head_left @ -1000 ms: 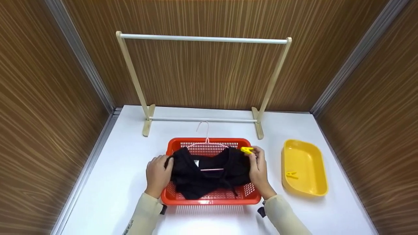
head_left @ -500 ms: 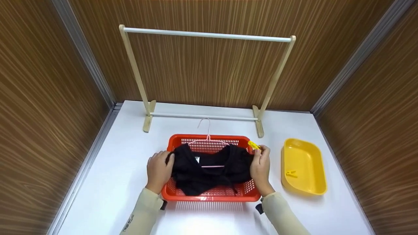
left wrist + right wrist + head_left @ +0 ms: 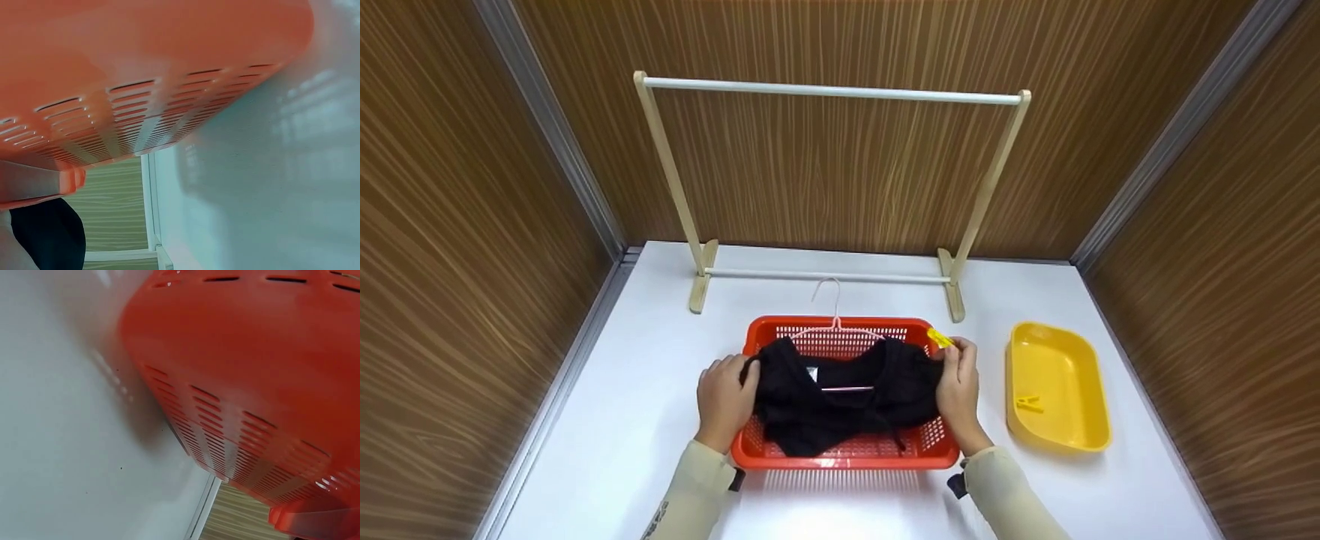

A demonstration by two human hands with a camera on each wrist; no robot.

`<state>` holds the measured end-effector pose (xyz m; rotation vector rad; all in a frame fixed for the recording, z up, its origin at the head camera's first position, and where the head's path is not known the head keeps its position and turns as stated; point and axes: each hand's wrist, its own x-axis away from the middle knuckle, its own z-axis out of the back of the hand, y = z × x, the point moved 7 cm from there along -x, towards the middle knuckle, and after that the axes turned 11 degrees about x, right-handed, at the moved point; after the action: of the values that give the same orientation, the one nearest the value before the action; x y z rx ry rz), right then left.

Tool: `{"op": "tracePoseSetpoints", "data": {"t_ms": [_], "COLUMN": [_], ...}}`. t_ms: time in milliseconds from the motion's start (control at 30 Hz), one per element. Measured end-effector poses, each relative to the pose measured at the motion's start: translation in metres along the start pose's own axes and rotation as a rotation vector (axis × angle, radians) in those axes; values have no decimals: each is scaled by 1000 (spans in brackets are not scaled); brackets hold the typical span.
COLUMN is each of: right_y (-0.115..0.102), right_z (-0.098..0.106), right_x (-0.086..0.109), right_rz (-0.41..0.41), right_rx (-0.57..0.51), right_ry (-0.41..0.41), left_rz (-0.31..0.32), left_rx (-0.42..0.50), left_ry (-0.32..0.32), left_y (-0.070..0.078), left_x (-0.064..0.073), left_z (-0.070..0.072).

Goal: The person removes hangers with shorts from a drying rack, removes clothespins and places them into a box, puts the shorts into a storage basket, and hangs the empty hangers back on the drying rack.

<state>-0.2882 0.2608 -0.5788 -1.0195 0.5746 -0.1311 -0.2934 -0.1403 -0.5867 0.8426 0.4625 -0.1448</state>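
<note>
In the head view a black garment (image 3: 840, 424) lies spread over the red basket (image 3: 780, 462), with a pink hanger (image 3: 837, 321) inside it. The hanger's hook sticks out past the far rim. My left hand (image 3: 724, 397) pinches the garment's left end, thumb on top of the cloth. Between the thumb and fingers of my right hand (image 3: 958, 390) is a yellow clothespin (image 3: 940, 338), tilted just off the garment's right end. Both wrist views are filled mostly by the basket's slotted outer wall; a bit of black cloth (image 3: 50, 233) shows at the left wrist view's lower left.
Behind the basket stands a wooden garment rack (image 3: 832, 89) with white bars. To the right on the white table (image 3: 615, 435) sits a yellow tray (image 3: 1099, 390), holding another yellow clothespin (image 3: 1030, 404). Wood-patterned walls rise at the back and both sides.
The clothespin has turned and shifted right, from over the garment's right shoulder to beside it, along with my right hand. My left hand keeps its hold on the cloth.
</note>
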Motion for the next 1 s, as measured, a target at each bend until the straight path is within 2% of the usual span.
{"op": "tracePoseSetpoints", "data": {"t_ms": [200, 500, 700, 1000], "right_y": [-3, -41, -40, -42], "right_z": [1, 12, 15, 14], "right_x": [0, 5, 6, 5], "right_rz": [25, 2, -31, 9], "right_rx": [-106, -73, -109, -70], "right_ry": [16, 10, 9, 13], "left_rz": [-8, 2, 3, -9], "left_rx": [-19, -7, 4, 1], "left_ry": [16, 14, 22, 15], "left_y": [0, 0, 1, 3], "left_x": [-1, 0, 2, -1], "left_z": [0, 1, 4, 2]}}
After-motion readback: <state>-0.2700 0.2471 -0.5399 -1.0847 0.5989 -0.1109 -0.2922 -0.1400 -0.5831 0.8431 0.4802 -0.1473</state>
